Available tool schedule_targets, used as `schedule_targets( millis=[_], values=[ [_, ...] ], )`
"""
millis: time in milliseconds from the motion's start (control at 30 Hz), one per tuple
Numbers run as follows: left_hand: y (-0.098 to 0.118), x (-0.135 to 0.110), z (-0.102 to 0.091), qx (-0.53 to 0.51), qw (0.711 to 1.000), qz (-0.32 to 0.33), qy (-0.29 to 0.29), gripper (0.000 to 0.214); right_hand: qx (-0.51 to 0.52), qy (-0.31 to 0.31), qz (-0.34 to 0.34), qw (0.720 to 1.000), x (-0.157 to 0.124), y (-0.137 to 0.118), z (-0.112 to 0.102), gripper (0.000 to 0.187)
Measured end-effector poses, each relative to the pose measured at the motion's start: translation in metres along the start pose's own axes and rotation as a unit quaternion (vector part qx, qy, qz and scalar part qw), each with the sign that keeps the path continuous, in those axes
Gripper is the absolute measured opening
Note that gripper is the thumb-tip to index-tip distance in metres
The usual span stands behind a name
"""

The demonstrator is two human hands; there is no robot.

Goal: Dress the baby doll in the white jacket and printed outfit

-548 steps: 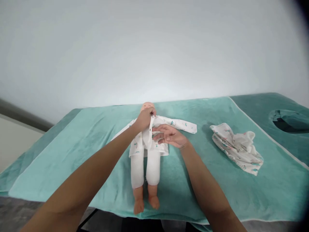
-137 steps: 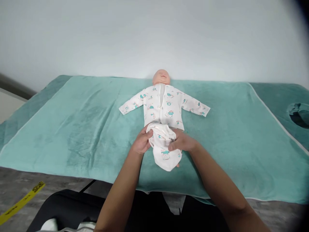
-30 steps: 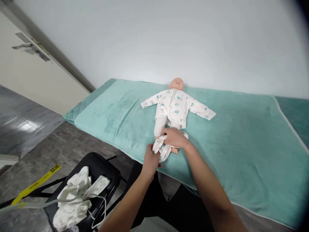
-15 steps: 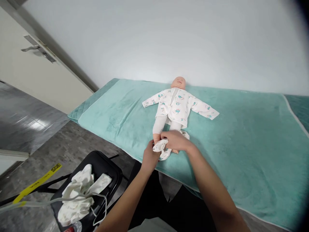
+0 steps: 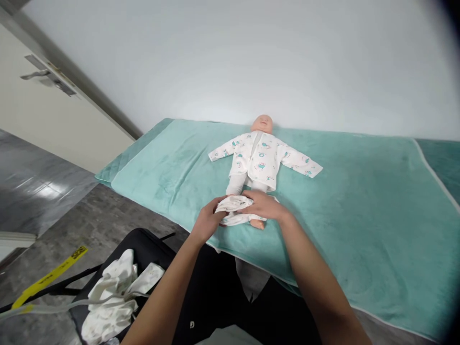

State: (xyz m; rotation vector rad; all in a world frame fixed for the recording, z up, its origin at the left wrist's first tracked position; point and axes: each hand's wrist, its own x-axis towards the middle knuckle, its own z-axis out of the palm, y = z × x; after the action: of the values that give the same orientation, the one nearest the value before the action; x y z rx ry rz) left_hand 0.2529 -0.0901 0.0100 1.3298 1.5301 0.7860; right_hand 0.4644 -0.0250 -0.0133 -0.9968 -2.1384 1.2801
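A baby doll (image 5: 262,123) lies on its back, its head by the wall and its feet toward me. It wears a white printed jacket (image 5: 260,160), and its arms are spread out. Bunched white printed baby trousers (image 5: 235,205) surround the doll's lower leg on the left side. My left hand (image 5: 210,218) grips their left edge, while my right hand (image 5: 264,205) holds the other edge close to the doll's shins. One bare foot (image 5: 257,224) shows below the cloth; the other foot is hidden by the fabric.
A green padded mat (image 5: 352,230) covers the bed against a white wall. At lower left a black folding chair (image 5: 143,239) carries crumpled white clothes (image 5: 111,299) and a cable. Beyond it are a yellow tape strip (image 5: 50,275) and a door with a handle (image 5: 36,75).
Both hands have spread the trouser cloth wider around the leg. The left hand has moved left and slightly up, and the cloth now covers the foot on that side.
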Motion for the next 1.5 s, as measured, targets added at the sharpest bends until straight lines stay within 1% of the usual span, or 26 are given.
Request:
schedule_targets(
  millis=[133,233,367,533,700,767,867,967,1067,1167,1267,1300,1367,1500],
  values=[
    [-0.003,-0.001,0.003,-0.026,1.0,0.007,0.006,0.042,0.079,-0.008,-0.043,0.996,0.0,0.005,0.003,0.041],
    [-0.001,-0.004,0.007,-0.003,0.999,0.025,0.024,0.033,0.115,-0.02,-0.045,0.992,-0.001,0.007,0.005,0.043],
    [0.004,-0.011,0.014,0.015,0.999,0.036,0.014,0.033,0.089,-0.014,-0.031,0.995,-0.001,0.006,0.005,0.044],
    [0.005,-0.016,0.018,0.026,0.997,0.076,0.019,0.027,0.062,-0.012,-0.021,0.998,0.0,0.008,0.002,0.047],
    [-0.001,-0.013,0.017,0.024,0.996,0.076,-0.036,0.036,0.036,-0.01,0.004,0.999,0.003,0.016,0.001,0.053],
    [-0.006,-0.011,0.019,0.001,0.996,0.074,-0.042,0.037,0.038,-0.008,0.005,0.999,0.003,0.017,0.001,0.053],
    [-0.013,-0.007,0.026,-0.035,0.996,0.084,-0.015,0.039,0.072,-0.017,-0.01,0.997,0.002,0.019,0.0,0.049],
    [-0.019,-0.004,0.031,-0.036,0.991,0.117,0.049,0.042,0.12,-0.029,-0.03,0.992,-0.001,0.021,-0.003,0.047],
    [-0.026,-0.001,0.031,0.018,0.983,0.153,0.099,0.043,0.166,-0.048,-0.047,0.984,-0.003,0.024,-0.005,0.045],
    [-0.036,0.004,0.028,0.089,0.972,0.172,0.134,0.042,0.206,-0.069,-0.041,0.975,-0.004,0.027,-0.006,0.051],
    [-0.041,0.013,0.024,0.116,0.962,0.192,0.157,0.042,0.233,-0.079,-0.032,0.969,-0.004,0.03,-0.005,0.056],
    [-0.041,0.015,0.023,0.116,0.961,0.201,0.153,0.042,0.244,-0.078,-0.034,0.966,-0.004,0.031,-0.004,0.056],
    [-0.038,0.017,0.023,0.104,0.964,0.211,0.126,0.043,0.27,-0.073,-0.038,0.959,-0.004,0.033,-0.003,0.058],
    [-0.031,0.009,0.022,0.055,0.978,0.193,0.063,0.051,0.292,-0.044,-0.026,0.955,-0.004,0.033,-0.002,0.061]
  ],
)
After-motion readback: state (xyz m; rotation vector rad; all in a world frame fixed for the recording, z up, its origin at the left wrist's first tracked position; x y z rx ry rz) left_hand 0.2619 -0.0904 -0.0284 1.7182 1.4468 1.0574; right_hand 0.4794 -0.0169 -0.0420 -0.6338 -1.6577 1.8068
